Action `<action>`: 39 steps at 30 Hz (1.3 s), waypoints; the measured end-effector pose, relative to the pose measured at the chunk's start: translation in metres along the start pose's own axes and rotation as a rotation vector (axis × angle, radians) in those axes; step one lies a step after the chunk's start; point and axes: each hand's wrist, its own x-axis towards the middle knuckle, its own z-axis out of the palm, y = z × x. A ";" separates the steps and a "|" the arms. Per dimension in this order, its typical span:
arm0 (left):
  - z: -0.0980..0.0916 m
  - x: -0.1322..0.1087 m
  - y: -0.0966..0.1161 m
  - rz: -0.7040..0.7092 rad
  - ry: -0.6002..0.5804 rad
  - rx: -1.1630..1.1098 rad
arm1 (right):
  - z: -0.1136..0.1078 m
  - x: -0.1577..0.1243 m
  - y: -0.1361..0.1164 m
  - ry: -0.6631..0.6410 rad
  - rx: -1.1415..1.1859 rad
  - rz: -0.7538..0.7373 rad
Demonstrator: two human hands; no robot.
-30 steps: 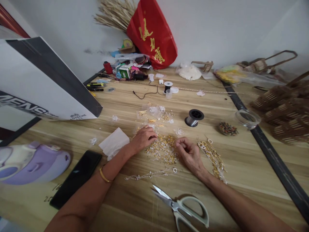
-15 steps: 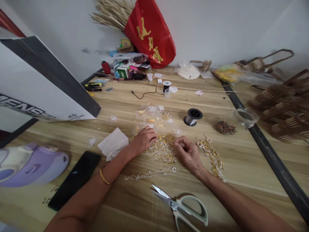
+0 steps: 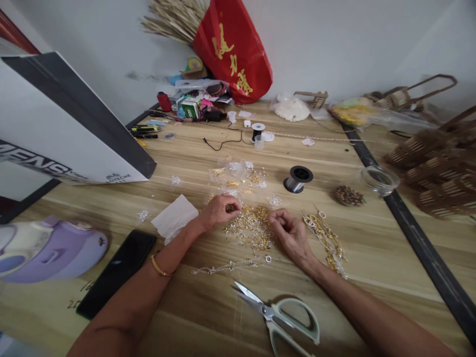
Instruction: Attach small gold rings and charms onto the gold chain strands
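Note:
A loose heap of small gold and silver chain pieces and charms (image 3: 248, 229) lies on the wooden table between my hands. My left hand (image 3: 219, 210) is at the upper left of the heap with its fingers curled together; what they pinch, if anything, is too small to make out. On the other side, my right hand (image 3: 290, 230) rests by the heap's right edge, thumb and fingers closed, their tips partly hidden. A silver bracelet chain (image 3: 230, 267) with a ring at its end is stretched out below the heap. More gold and silver chains (image 3: 327, 240) lie right of my right hand.
Scissors (image 3: 266, 311) lie partly open in front. Small bags of findings (image 3: 234, 171) and a wire spool (image 3: 297, 179) are behind the heap. A white paper (image 3: 174, 218) and a phone (image 3: 117, 272) are at left. Right stand a bead pile (image 3: 349, 196) and a glass dish (image 3: 379, 181).
My left hand has shifted slightly left and rolled, its fingers now curling inward above the heap. My right hand stays almost where it was. The view has moved a little.

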 end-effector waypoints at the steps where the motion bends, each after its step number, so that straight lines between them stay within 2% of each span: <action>1: -0.001 0.000 0.000 -0.001 -0.004 -0.011 | 0.000 0.000 0.000 0.000 -0.002 -0.001; 8: -0.001 0.001 -0.003 0.049 -0.027 -0.044 | 0.000 -0.001 0.002 -0.009 0.002 -0.006; 17: -0.007 0.002 -0.001 0.101 -0.148 0.120 | 0.000 0.000 0.002 0.003 -0.024 -0.030; 20: -0.010 0.001 -0.004 0.080 -0.140 0.178 | 0.000 0.000 0.002 0.009 -0.028 -0.037; 23: -0.016 0.001 -0.004 0.001 -0.152 0.194 | 0.000 0.000 0.002 0.000 -0.001 -0.041; 26: -0.023 0.000 0.001 -0.069 -0.223 0.191 | 0.000 0.000 0.003 -0.004 0.024 -0.042; 30: -0.029 -0.006 0.014 -0.034 -0.311 0.271 | -0.001 -0.001 0.005 -0.009 0.039 -0.045; 33: -0.027 -0.015 0.018 -0.026 -0.288 0.292 | -0.001 -0.001 0.005 -0.005 0.034 -0.057; 39: -0.014 -0.032 0.011 0.010 -0.179 0.270 | 0.000 -0.001 0.006 0.003 0.009 -0.098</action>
